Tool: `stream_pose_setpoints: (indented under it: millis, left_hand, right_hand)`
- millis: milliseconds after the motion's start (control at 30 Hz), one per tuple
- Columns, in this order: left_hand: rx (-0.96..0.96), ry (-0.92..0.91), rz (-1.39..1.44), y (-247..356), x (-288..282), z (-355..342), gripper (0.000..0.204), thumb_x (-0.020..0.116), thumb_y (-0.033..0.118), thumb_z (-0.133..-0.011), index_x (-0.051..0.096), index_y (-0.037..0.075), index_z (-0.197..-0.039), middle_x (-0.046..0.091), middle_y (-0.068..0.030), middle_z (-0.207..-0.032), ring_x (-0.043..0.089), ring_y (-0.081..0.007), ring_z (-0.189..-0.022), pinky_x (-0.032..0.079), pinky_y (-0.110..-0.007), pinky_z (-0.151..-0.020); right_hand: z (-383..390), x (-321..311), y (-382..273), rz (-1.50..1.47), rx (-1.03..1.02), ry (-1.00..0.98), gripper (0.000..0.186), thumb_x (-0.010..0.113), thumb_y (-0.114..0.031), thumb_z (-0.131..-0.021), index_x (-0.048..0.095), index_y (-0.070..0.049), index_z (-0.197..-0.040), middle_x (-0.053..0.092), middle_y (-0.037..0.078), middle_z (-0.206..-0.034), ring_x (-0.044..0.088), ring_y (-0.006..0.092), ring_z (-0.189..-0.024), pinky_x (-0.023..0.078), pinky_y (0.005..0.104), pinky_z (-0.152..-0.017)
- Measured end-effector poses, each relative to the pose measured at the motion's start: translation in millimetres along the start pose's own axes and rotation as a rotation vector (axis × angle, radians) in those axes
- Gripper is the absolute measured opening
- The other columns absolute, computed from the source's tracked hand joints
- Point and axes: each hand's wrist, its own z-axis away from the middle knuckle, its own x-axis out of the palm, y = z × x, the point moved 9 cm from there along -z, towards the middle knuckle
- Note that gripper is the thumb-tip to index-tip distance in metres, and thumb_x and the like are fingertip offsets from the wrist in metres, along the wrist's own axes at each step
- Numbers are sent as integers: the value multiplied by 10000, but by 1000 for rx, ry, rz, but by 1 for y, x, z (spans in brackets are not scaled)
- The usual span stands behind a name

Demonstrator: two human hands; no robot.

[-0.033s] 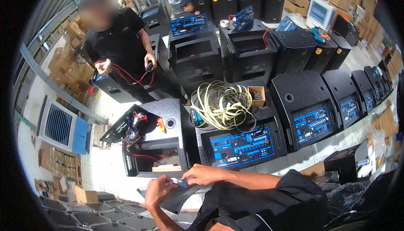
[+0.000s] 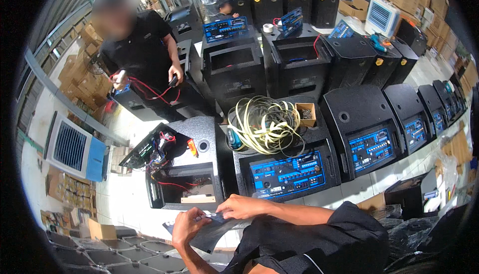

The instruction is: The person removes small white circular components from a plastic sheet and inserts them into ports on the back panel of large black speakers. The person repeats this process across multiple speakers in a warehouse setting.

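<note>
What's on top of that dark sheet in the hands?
Small white pieces show near the upper edge of the sheet. Whatever the left hand and right hand cover can't be seen.

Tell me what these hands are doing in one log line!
left hand: holding dark sheet | right hand: holding same sheet | beyond: open black cabinet

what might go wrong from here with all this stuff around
The small white round pieces at the dark sheet between the left hand and right hand could slip and be hard to find, perhaps in the open black cabinet just ahead.

The circuit panel juts past that cabinet's edge; a bump might tip it and strain its wires.

The loose yellow strap coil beside the small carton might snag and upset it.
</note>
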Motion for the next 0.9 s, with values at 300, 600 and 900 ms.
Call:
stream_pose_setpoints:
  millis: [300,600,900]
  left_hand:
    - [-32,23,9,-2,4,-2,370,847,323,-728,714,16,-886,713,-181,-775,703,-359,-746,522,-420,-679]
    - [39,1,-36,-9,7,2,372,783,393,-800,700,74,-972,723,-145,-850,702,-347,-826,524,-426,-719]
    - [-18,49,23,-9,5,24,366,764,403,-817,675,77,-958,695,-146,-795,682,-358,-789,493,-441,-680]
  right_hand:
    - [-3,-4,3,4,22,-59,369,677,-52,-827,633,74,-1171,707,251,-911,711,341,-830,537,409,-763]
    - [0,-6,-9,101,257,-148,329,672,-163,-919,657,19,-1193,721,223,-872,710,216,-718,538,347,-667]
    - [-7,4,-5,50,190,-158,310,709,-141,-893,682,19,-1157,728,194,-858,688,155,-762,535,314,-698]
